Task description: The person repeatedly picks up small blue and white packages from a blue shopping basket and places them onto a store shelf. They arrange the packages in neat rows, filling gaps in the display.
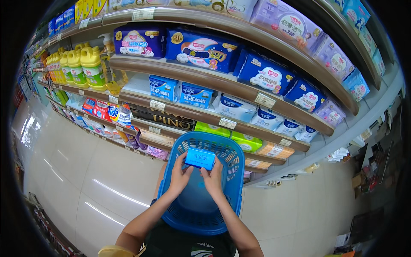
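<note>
Two closed-finger grips: left hand [180, 176], right hand [213, 175] pinching opposite ends of small blue rectangular packet [200, 158], apparently leaving front uncovered for viewing; packet above blue perforated plastic basket [236, 172].

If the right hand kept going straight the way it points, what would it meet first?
Past the blue pack it holds, the right hand would likely meet the far rim of the basket first, unless it passes above; depth is unclear.
</note>
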The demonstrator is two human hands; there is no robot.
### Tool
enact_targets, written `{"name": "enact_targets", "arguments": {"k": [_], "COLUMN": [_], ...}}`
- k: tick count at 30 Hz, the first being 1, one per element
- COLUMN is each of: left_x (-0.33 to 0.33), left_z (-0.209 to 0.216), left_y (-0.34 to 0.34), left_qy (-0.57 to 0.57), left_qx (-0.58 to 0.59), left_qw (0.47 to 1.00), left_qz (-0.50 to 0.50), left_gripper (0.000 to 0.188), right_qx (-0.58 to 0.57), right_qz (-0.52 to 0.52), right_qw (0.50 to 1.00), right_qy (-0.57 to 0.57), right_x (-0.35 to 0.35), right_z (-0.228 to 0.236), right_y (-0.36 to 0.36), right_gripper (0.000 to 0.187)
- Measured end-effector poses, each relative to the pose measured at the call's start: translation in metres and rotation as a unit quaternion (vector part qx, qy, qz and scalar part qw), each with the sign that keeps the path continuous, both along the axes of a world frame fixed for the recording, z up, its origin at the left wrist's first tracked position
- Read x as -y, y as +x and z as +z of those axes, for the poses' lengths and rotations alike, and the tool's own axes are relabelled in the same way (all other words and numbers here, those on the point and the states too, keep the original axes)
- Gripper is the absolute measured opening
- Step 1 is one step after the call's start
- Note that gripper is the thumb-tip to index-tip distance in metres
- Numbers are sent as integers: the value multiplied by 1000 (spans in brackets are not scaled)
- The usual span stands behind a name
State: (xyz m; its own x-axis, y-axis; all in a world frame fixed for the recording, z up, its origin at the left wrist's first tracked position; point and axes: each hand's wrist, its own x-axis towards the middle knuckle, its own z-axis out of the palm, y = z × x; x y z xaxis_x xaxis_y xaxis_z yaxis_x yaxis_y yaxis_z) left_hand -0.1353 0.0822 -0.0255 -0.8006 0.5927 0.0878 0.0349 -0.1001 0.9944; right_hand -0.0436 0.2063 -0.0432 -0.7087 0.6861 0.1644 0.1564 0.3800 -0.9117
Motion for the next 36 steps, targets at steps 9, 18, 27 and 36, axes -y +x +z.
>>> {"name": "enact_targets", "arguments": {"k": [9, 18, 27, 36], "left_x": [-56, -98, -101, -58], "left_z": [-72, -142, -146, -76], "left_y": [-32, -46, -39, -18], "left_qy": [-131, -148, -165, -217], "left_qx": [122, 224, 217, 33], "left_qw": [984, 961, 960, 975], "left_qz": [5, 62, 60, 23], "left_gripper": [76, 72, 90, 72], "right_qx": [265, 328, 311, 316], "right_qz": [20, 32, 38, 76], "right_qw": [964, 940, 948, 943], "right_qy": [-12, -88, -64, 74], "right_x": [-32, -48, -47, -38], "right_z": [-14, -71, -91, -49], "right_y": [-32, -57, -53, -36], "right_gripper": [95, 112, 108, 64]}}
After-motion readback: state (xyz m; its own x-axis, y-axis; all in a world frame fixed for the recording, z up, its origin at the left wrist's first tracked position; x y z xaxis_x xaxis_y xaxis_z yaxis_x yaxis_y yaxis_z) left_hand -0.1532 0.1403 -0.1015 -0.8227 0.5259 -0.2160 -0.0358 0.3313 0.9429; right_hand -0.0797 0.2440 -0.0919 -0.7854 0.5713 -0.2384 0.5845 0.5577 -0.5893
